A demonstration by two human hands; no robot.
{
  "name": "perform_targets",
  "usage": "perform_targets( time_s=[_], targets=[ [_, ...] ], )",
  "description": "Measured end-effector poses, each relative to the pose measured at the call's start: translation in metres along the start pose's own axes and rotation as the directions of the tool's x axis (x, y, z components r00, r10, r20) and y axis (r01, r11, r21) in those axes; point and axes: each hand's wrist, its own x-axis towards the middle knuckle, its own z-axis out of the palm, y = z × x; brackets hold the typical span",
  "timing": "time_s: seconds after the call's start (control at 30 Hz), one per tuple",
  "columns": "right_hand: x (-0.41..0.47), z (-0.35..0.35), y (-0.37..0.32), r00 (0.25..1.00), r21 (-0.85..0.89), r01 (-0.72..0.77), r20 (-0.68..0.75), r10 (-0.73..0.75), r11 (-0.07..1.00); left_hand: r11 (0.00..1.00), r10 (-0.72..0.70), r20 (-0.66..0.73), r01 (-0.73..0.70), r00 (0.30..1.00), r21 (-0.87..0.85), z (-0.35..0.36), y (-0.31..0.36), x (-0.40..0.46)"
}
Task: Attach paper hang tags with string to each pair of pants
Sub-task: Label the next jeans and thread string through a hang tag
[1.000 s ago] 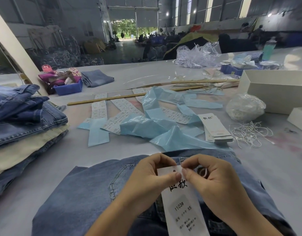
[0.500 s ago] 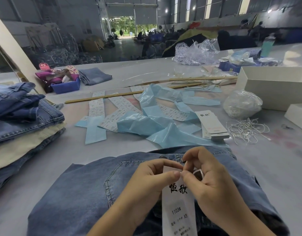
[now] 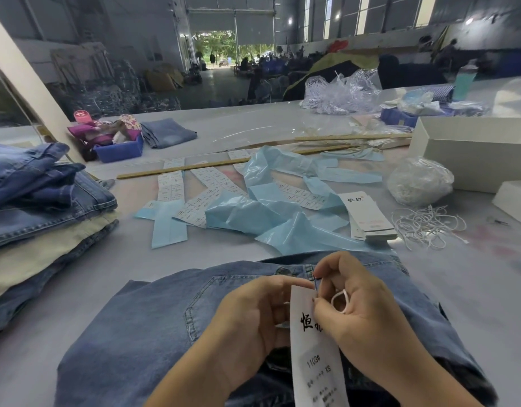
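Two hands are held over a pair of jeans (image 3: 153, 327) spread at the near edge of the table (image 3: 473, 289). A white hang tag (image 3: 315, 359) is gripped from behind by the curled fingers of the left hand (image 3: 253, 321), its forefinger stretched along the tag's top edge. A loop of white string (image 3: 340, 301) is pinched in the curled right hand (image 3: 359, 306) at the tag's upper corner, beside the waistband. A stack of tags (image 3: 368, 215) and loose strings (image 3: 426, 227) lie toward the right edge.
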Motion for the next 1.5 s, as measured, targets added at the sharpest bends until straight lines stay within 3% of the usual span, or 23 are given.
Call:
perform_targets(
  time_s=[0.2, 0.37, 0.53, 0.67, 0.8, 0.97, 1.23, 1.37, 1.5],
  targets=[
    [-0.005, -0.002, 0.0, 0.995, 0.031, -0.018, 0.096, 0.015, 0.999, 0.99, -0.002, 0.016, 0.0, 1.0, 0.138, 0.0, -0.006, 0.001],
    [-0.01, -0.007, -0.002, 0.99, -0.037, -0.03, 0.133, 0.035, 0.999, 0.99, 0.001, 0.068, -0.011, 0.998, 0.143, -0.004, -0.008, -0.001],
    [-0.016, -0.015, -0.005, 0.988, -0.168, -0.057, 0.13, 0.08, 0.984, 0.966, 0.089, 0.046, -0.097, 0.995, 0.24, 0.0, -0.012, -0.002],
    [-0.02, -0.022, -0.01, 0.985, -0.153, -0.106, 0.119, 0.125, 0.982, 0.924, 0.192, 0.07, -0.204, 0.979, 0.325, 0.01, -0.017, -0.003],
    [-0.023, -0.031, -0.012, 0.971, -0.103, -0.2, 0.112, 0.211, 0.974, 0.833, 0.302, 0.137, -0.331, 0.944, 0.444, 0.018, -0.023, -0.004],
    [-0.031, -0.04, -0.012, 0.899, -0.013, -0.392, 0.205, 0.386, 0.92, 0.843, 0.293, 0.153, -0.33, 0.944, 0.425, 0.029, -0.026, -0.001],
    [-0.043, -0.042, -0.006, 0.878, 0.14, -0.469, 0.187, 0.441, 0.872, 0.684, 0.364, 0.197, -0.405, 0.91, 0.606, 0.038, -0.032, 0.002],
    [-0.051, -0.043, -0.002, 0.879, 0.135, -0.473, 0.142, 0.456, 0.871, 0.637, 0.358, 0.197, -0.393, 0.913, 0.663, 0.039, -0.033, 0.004],
    [-0.057, -0.05, 0.008, 0.859, 0.163, -0.512, 0.087, 0.505, 0.843, 0.456, 0.324, 0.162, -0.304, 0.932, 0.836, 0.035, -0.036, 0.011]
  ],
)
